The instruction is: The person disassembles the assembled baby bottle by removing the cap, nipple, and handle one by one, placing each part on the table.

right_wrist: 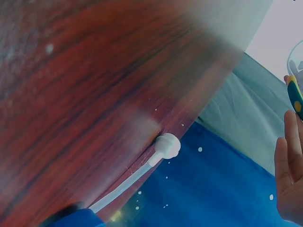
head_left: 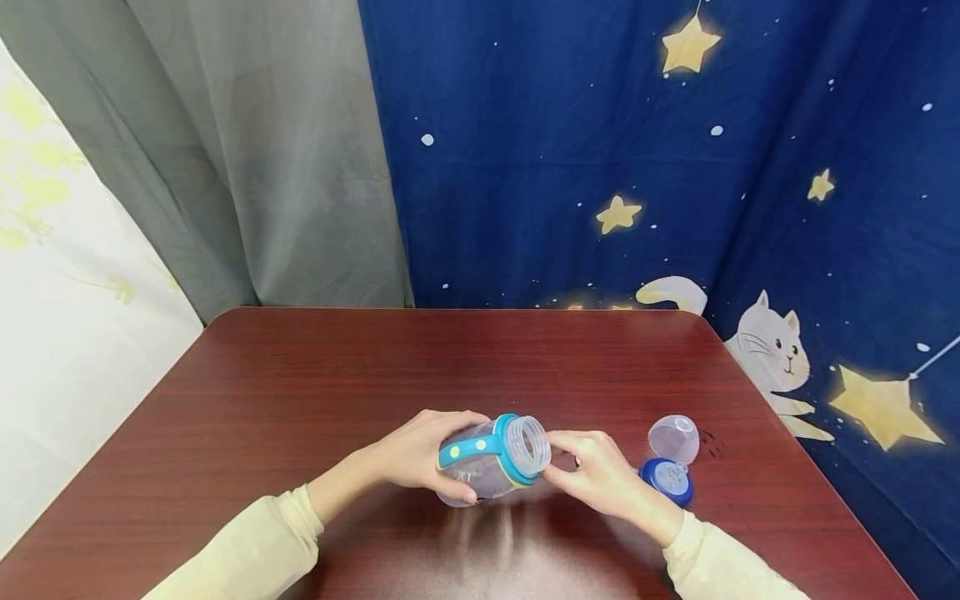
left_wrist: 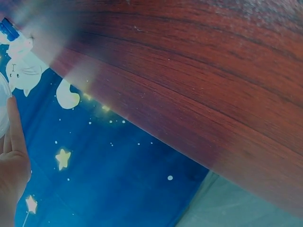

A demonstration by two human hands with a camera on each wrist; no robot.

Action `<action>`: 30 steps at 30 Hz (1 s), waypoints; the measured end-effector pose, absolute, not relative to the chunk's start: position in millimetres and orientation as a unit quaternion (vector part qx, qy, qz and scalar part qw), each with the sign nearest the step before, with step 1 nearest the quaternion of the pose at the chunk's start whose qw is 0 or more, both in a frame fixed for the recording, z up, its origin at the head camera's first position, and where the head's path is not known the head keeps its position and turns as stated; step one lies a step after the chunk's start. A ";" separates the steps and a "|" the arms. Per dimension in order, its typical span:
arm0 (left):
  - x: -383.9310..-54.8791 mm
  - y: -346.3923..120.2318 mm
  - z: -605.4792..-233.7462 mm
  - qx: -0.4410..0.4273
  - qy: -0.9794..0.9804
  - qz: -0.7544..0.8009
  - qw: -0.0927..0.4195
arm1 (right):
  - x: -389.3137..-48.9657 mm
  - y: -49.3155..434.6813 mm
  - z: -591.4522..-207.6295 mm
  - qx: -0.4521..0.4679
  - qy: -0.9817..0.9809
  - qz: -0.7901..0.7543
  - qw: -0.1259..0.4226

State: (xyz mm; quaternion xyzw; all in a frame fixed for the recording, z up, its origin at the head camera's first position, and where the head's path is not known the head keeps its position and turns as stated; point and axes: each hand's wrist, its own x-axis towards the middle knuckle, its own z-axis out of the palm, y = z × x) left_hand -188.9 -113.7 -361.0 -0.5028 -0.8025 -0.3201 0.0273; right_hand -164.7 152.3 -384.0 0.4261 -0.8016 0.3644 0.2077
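Observation:
My left hand [head_left: 420, 454] grips a clear baby bottle [head_left: 480, 479] around its body, tilted with its open threaded mouth [head_left: 534, 446] to the right. The bottle has a teal collar and a teal handle [head_left: 468, 450] with yellow dots. My right hand [head_left: 596, 475] is at the mouth, thumb and forefinger touching or very near the rim. In the right wrist view, that hand's fingers [right_wrist: 281, 163] look fairly straight. To its right lies a blue bottle lid [head_left: 670, 481] with a clear domed cap [head_left: 675, 439]. A straw [right_wrist: 128, 184] with a white ball end [right_wrist: 168, 145] extends from a blue part.
Everything is over a dark red wooden table [head_left: 300, 367] with rounded far corners. Behind it hang a grey curtain [head_left: 300, 167] and a blue curtain [head_left: 540, 167] with stars and a cat. A white patterned cloth [head_left: 60, 333] is on the left.

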 end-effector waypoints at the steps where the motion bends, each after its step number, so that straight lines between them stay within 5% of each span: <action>1: -189.0 -113.8 -361.1 -0.503 -0.803 -0.320 0.028 | -164.9 152.3 -384.1 0.425 -0.802 0.366 0.206; 30: -189.7 -113.0 -363.3 -0.492 -0.804 -0.335 0.014 | -167.1 162.9 -378.3 0.419 -0.792 0.396 0.201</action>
